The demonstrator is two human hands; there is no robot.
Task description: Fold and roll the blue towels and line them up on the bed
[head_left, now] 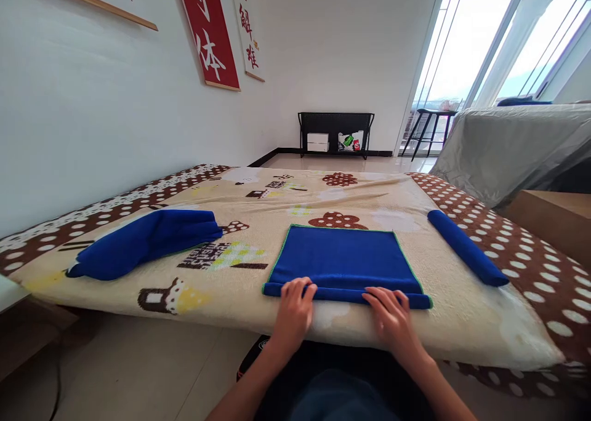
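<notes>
A blue towel (346, 255) with green stitched edges lies spread on the patterned blanket in front of me. Its near edge is rolled into a narrow tube. My left hand (296, 304) has its fingers curled over the left part of that roll, thumb side inward. Farther right along the same roll, my right hand (390, 310) grips it with bent fingers. To the right rests a tightly rolled blue towel (466, 247), apart from my hands. A loose, crumpled heap of blue cloth (148, 242) lies on the left.
The cream blanket (249, 205) with brown polka-dot borders covers the surface. Behind it, a black rack (336, 124) stands by the wall. A cardboard box (554, 224) and a plastic-covered piece of furniture (521, 141) are at right, near a dark stool (429, 125).
</notes>
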